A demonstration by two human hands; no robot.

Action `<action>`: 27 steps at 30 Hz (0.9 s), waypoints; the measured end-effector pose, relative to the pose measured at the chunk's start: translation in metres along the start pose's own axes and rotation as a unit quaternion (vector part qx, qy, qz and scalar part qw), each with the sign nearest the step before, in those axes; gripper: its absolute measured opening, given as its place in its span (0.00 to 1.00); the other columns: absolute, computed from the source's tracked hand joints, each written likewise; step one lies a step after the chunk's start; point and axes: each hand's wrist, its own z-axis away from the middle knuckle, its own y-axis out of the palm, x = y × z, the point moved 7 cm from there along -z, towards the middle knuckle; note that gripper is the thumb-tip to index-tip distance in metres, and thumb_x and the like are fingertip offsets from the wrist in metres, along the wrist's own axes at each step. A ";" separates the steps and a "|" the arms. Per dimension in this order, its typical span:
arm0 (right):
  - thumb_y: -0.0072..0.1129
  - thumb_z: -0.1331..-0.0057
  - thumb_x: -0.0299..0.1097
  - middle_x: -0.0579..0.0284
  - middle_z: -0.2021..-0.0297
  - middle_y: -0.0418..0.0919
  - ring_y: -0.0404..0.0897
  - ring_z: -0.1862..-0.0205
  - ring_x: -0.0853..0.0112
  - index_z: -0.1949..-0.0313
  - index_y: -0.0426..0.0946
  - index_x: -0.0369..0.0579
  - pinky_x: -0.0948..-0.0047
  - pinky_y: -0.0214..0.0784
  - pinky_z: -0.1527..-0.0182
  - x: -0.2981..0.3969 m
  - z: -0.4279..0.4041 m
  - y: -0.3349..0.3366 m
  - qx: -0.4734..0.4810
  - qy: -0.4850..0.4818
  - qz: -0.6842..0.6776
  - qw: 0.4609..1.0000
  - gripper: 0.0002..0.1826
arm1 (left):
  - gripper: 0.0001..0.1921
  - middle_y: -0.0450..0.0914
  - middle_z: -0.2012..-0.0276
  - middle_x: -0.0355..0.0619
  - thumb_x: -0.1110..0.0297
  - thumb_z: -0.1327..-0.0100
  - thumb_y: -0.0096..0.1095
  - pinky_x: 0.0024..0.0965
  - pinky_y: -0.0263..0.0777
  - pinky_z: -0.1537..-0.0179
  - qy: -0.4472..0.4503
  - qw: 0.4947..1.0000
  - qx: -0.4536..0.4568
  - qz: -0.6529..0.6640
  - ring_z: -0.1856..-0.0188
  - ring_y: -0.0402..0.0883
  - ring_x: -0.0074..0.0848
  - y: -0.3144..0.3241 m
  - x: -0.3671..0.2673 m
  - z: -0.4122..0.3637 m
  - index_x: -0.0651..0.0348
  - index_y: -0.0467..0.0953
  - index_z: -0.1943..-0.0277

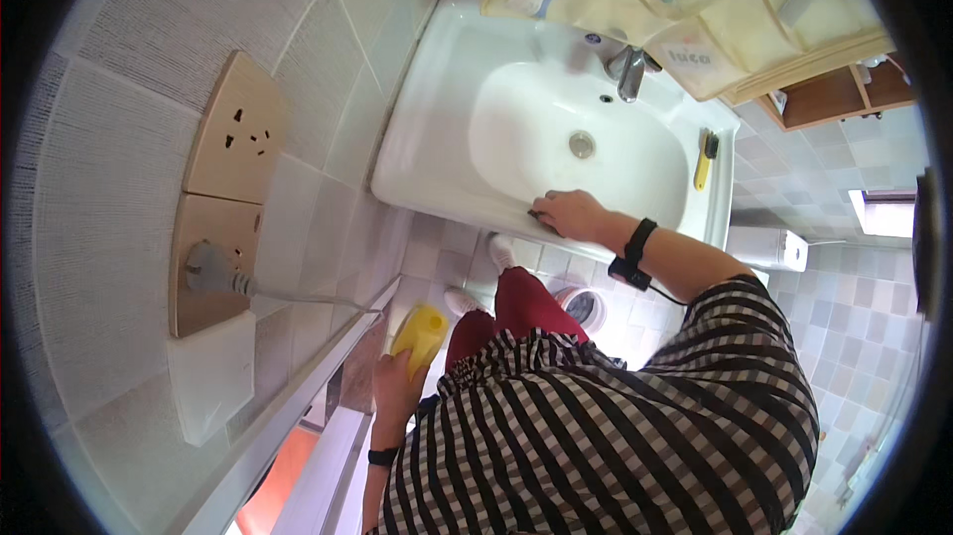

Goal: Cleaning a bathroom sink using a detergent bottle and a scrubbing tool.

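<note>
My right hand (575,215) presses down on the front rim of a white ceramic washbasin (439,163). Beneath its fingers is a small dark object (534,214), mostly covered; it could be a scouring pad. A black strap with a small device circles that wrist. Low on the left, beside my body, my left hand (398,388) grips a yellow plastic bottle (421,338). The basin's bowl holds a round drain (581,144) below a chrome faucet (631,75). A yellow-handled brush with dark bristles (703,160) lies on the basin's right ledge.
Pale yellow hanging pockets (715,21) overhang the basin's back right. On the left tiled wall, a plug (208,267) with a grey cord sits in a socket panel (237,125). A round bucket (584,307) stands on the floor by my legs. A white toilet tank (767,246) is at right.
</note>
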 end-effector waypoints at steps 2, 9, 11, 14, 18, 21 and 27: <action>0.48 0.36 0.41 0.50 0.63 0.75 0.78 0.62 0.53 0.55 0.72 0.51 0.56 0.72 0.57 0.002 -0.014 0.010 0.010 0.014 0.042 0.999 0.13 | 0.18 0.75 0.67 0.58 0.60 0.47 0.67 0.47 0.69 0.61 -0.008 1.000 0.001 0.008 0.63 0.75 0.50 0.000 0.003 -0.002 0.61 0.76 0.56; 0.49 0.38 0.33 0.49 0.62 0.74 0.78 0.65 0.53 0.56 0.72 0.48 0.56 0.73 0.63 0.110 -0.143 -0.038 -0.187 -0.135 0.031 0.973 0.12 | 0.18 0.76 0.68 0.58 0.60 0.48 0.66 0.47 0.69 0.61 -0.046 0.999 0.019 -0.001 0.63 0.75 0.50 0.006 -0.010 -0.015 0.62 0.76 0.57; 0.48 0.37 0.34 0.50 0.60 0.75 0.79 0.61 0.53 0.55 0.72 0.46 0.57 0.72 0.58 0.119 -0.146 -0.043 -0.127 -0.097 -0.004 0.987 0.12 | 0.18 0.76 0.68 0.58 0.60 0.47 0.66 0.47 0.69 0.61 -0.063 0.998 0.029 0.004 0.64 0.75 0.49 0.003 -0.010 -0.012 0.62 0.76 0.56; 0.49 0.38 0.36 0.48 0.60 0.74 0.79 0.62 0.52 0.55 0.72 0.47 0.55 0.72 0.60 0.073 -0.099 -0.024 -0.084 -0.107 -0.007 0.991 0.13 | 0.18 0.76 0.68 0.58 0.60 0.47 0.66 0.47 0.68 0.60 -0.071 0.997 0.022 0.015 0.64 0.75 0.49 -0.001 -0.009 -0.016 0.62 0.77 0.56; 0.49 0.38 0.38 0.48 0.61 0.74 0.79 0.61 0.52 0.56 0.72 0.48 0.55 0.72 0.59 0.049 -0.077 -0.014 -0.009 -0.083 -0.005 0.996 0.13 | 0.19 0.76 0.68 0.56 0.60 0.48 0.67 0.46 0.68 0.60 -0.105 0.994 0.014 0.024 0.63 0.75 0.48 0.003 -0.012 -0.014 0.61 0.77 0.55; 0.48 0.37 0.37 0.49 0.61 0.74 0.78 0.61 0.54 0.56 0.72 0.48 0.56 0.72 0.59 0.087 -0.119 -0.022 -0.076 -0.177 -0.021 0.981 0.12 | 0.19 0.76 0.68 0.56 0.61 0.49 0.68 0.45 0.68 0.59 -0.108 0.993 0.013 0.044 0.63 0.75 0.48 0.005 -0.016 -0.022 0.61 0.77 0.56; 0.47 0.38 0.34 0.51 0.57 0.74 0.78 0.58 0.56 0.55 0.71 0.48 0.57 0.73 0.58 0.119 -0.172 -0.053 -0.092 -0.262 0.065 0.958 0.12 | 0.18 0.76 0.68 0.56 0.62 0.48 0.67 0.46 0.68 0.59 -0.129 0.991 -0.010 0.022 0.63 0.74 0.49 0.001 -0.012 -0.018 0.62 0.76 0.56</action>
